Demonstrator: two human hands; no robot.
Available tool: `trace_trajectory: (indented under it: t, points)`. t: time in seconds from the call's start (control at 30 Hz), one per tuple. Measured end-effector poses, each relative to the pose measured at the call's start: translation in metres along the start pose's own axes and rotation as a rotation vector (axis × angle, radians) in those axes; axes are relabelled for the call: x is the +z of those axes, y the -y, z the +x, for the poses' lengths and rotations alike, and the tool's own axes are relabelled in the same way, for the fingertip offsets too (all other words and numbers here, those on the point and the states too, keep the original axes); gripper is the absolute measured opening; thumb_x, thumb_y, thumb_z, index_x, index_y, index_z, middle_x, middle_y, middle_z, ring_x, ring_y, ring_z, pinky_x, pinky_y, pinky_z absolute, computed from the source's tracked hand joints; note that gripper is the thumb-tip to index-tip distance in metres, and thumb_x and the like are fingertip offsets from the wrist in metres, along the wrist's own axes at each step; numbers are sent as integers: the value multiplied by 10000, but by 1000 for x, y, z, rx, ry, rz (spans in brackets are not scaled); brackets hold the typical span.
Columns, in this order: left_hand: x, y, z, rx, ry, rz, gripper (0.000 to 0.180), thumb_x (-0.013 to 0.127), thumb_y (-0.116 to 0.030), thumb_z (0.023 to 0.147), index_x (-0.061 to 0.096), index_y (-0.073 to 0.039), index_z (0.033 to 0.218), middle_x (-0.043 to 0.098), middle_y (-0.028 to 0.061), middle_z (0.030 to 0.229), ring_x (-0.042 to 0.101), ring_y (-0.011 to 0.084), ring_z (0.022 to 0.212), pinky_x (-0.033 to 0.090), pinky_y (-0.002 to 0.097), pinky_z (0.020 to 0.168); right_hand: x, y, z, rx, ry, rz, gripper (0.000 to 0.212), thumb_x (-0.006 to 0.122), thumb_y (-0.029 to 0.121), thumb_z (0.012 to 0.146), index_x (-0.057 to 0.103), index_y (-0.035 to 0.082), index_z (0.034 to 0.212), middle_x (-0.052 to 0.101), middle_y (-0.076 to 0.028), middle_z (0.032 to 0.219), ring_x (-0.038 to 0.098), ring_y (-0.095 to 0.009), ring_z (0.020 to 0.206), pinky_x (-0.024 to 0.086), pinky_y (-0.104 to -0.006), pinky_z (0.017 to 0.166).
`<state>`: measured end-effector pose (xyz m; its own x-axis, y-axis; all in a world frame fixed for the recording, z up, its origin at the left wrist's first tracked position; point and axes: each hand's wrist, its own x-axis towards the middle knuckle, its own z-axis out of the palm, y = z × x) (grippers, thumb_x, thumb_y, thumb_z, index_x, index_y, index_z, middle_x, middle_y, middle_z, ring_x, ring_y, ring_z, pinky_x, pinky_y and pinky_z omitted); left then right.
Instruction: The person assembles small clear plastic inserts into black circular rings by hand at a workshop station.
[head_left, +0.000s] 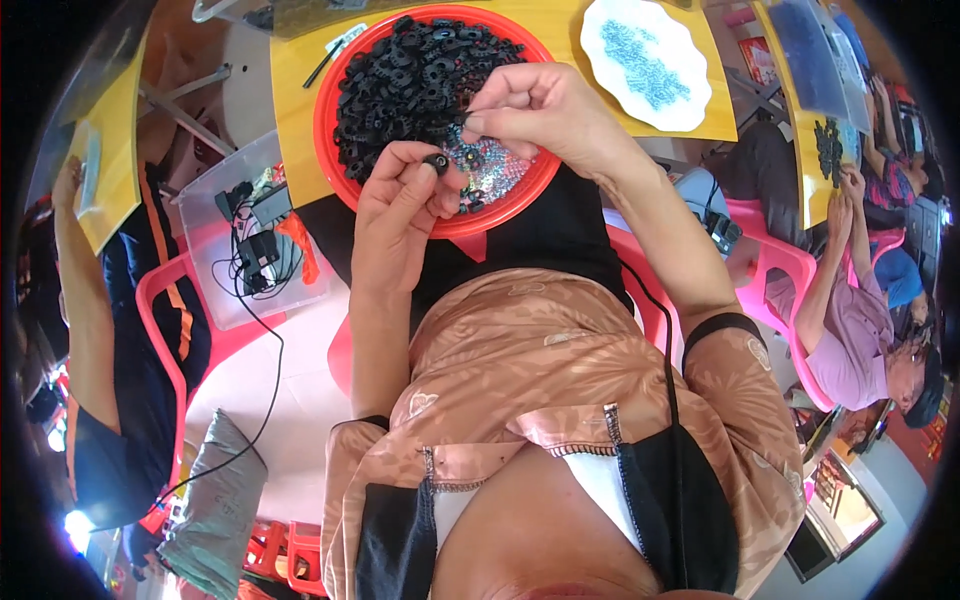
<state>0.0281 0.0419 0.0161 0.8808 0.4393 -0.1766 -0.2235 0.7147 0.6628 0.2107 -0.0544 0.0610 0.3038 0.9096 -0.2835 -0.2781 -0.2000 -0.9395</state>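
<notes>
Yellow tabletop [292,105] borders a red basin [323,130] of black plastic pieces [400,85], over which the left hand [398,200] pinches a round-ended black part [437,162], nearer and left of the right hand [545,108], its fingertips together, contents indiscernible.

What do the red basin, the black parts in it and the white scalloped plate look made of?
Red basin: likely plastic, semi-gloss; smooth, evenly coloured rim.
Black parts: probably moulded plastic, satin; uniform black, repeated shapes.
White scalloped plate: smooth; plastic or ceramic, can't tell.
</notes>
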Motion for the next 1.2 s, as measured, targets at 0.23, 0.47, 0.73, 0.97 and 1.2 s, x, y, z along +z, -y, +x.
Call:
trace_trajectory:
  t: [0.23, 0.47, 0.73, 0.97, 1.2]
  points:
    - [4, 0, -1, -14, -38, 2, 159, 551, -124, 942, 533, -45, 1079, 665, 79, 892, 590, 102, 713, 473, 217, 669, 7, -8, -4, 72, 95, 256, 218, 647, 79, 856, 667, 9, 1061, 689, -72, 822, 405, -25, 492, 301, -174, 456]
    - [1, 2, -1, 22, -23, -16, 166, 553, -128, 943, 528, -44, 1084, 667, 86, 890, 589, 99, 710, 477, 223, 675, 13, -13, -5, 19, 48, 156, 212, 651, 87, 865, 678, 12, 1061, 651, -14, 785, 420, -37, 551, 339, -173, 515]
    - [7, 7, -1, 93, -101, 59, 144, 543, -91, 945, 519, -41, 1078, 672, 91, 888, 585, 94, 704, 476, 222, 666, 42, -11, -13, -149, -110, 205, 205, 659, 73, 866, 673, -15, 1051, 656, -24, 783, 580, -54, 678, 471, -191, 615]
    - [10, 8, -1, 159, -118, 122, 120, 549, -59, 937, 513, -33, 1048, 677, 104, 895, 577, 94, 691, 467, 221, 649, 38, -18, -12, -81, -132, 113, 206, 655, 56, 865, 667, -28, 1052, 671, -46, 801, 620, -79, 728, 507, -214, 672]
    - [11, 6, -3, 250, -123, 286, 110, 555, -54, 933, 505, -29, 1027, 670, 100, 873, 567, 87, 685, 448, 213, 640, 36, -16, -19, -103, -116, 112, 188, 648, 26, 860, 676, -1, 1044, 690, -65, 849, 659, -105, 797, 525, -226, 738]
